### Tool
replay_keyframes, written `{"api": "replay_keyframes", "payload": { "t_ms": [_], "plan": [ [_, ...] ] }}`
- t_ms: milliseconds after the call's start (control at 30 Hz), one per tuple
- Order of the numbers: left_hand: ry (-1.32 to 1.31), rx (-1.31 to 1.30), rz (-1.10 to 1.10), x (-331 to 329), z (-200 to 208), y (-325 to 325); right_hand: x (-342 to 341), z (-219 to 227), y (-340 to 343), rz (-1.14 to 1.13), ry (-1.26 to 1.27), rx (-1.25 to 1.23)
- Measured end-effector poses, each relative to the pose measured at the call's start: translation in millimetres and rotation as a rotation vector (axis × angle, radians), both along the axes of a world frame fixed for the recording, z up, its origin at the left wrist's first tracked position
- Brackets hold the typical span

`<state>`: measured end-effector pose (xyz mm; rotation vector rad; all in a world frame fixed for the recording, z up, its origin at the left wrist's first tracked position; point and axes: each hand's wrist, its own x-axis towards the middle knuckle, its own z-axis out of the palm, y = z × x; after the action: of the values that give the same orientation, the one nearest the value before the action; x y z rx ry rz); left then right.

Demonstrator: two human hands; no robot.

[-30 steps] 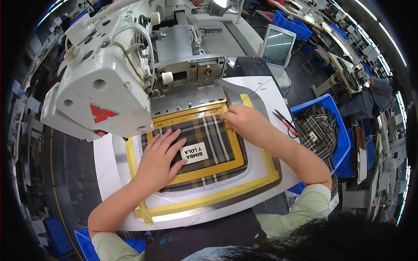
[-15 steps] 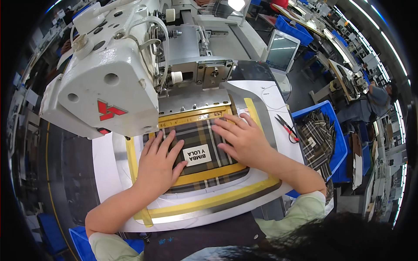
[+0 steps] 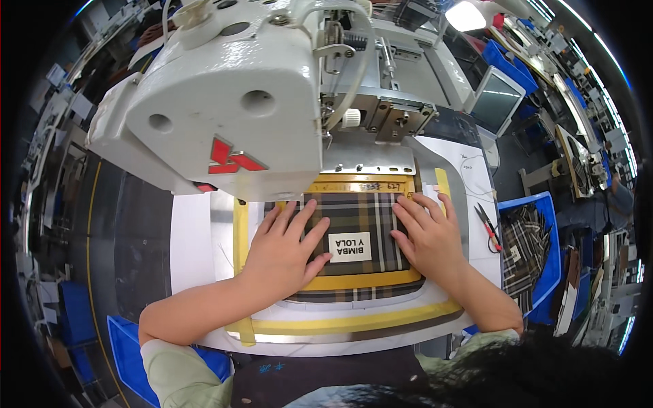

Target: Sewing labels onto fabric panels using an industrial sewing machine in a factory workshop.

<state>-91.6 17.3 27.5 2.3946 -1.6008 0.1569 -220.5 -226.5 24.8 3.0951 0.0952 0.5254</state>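
Observation:
A dark plaid fabric panel [image 3: 367,212] lies flat inside a yellow-edged clamp frame [image 3: 360,281] under the head of a white sewing machine [image 3: 224,129]. A small white label [image 3: 349,247] with dark lettering, upside down to me, sits on the panel. My left hand [image 3: 282,250] rests on the panel's left part, fingers spread and thumb at the label's left edge. On the panel's right edge lies my right hand [image 3: 433,238], its fingers stretched out. Neither hand grips anything.
Red-handled scissors [image 3: 490,230] lie on the white work surface to the right. Beyond them a blue bin [image 3: 549,262] holds several plaid pieces. Another blue bin [image 3: 129,360] stands at lower left. A screen [image 3: 495,98] stands at the back right.
The whole view has shifted, so the machine and panel appear farther right. My right hand has drawn outward to the panel's right edge. My left hand stays by the label.

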Motion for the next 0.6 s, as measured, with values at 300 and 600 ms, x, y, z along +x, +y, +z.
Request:
{"api": "replay_keyframes", "payload": {
  "t_ms": [300, 600],
  "plan": [
    [-0.058, 0.001, 0.015, -2.3, 4.7, 5.0, 0.8, 6.8, 4.2, 0.02, -0.007, 0.038],
    [-0.038, -0.008, -0.013, -3.9, 3.2, 4.6, -2.1, 5.7, -4.9, 0.1, 0.009, 0.068]
  ]
}}
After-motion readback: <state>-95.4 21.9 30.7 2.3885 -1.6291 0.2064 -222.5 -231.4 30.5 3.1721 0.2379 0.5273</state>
